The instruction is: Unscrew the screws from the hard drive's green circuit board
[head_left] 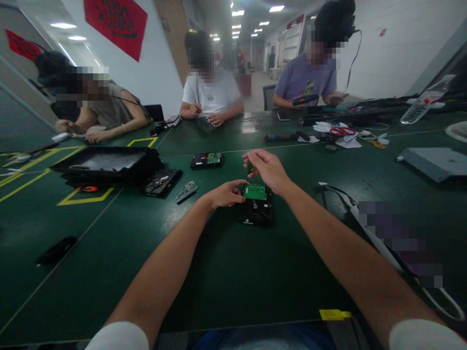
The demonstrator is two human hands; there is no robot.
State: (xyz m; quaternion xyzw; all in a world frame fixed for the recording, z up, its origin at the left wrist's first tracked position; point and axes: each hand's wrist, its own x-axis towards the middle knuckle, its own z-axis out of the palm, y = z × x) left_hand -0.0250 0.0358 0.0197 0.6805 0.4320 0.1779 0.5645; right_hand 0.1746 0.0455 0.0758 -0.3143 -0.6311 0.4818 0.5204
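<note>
A black hard drive (251,213) with a green circuit board (255,192) lies on the table in front of me. My left hand (228,194) grips its left edge, thumb and index finger along the board's side. Above the drive's far edge, my right hand (265,167) is closed around a small upright screwdriver (251,169) with a dark and yellow handle. Its tip is too small to make out. To the left lie a loose circuit board (187,191), a second hard drive (206,160) and a black drive housing (161,183) with small parts on it.
A large black tray (105,163) stands at left, near an orange object (88,188). At right are a power strip (375,238), a grey metal box (434,163), red-handled scissors (342,131) and a tilted bottle (425,102). Several people sit across the table (226,277).
</note>
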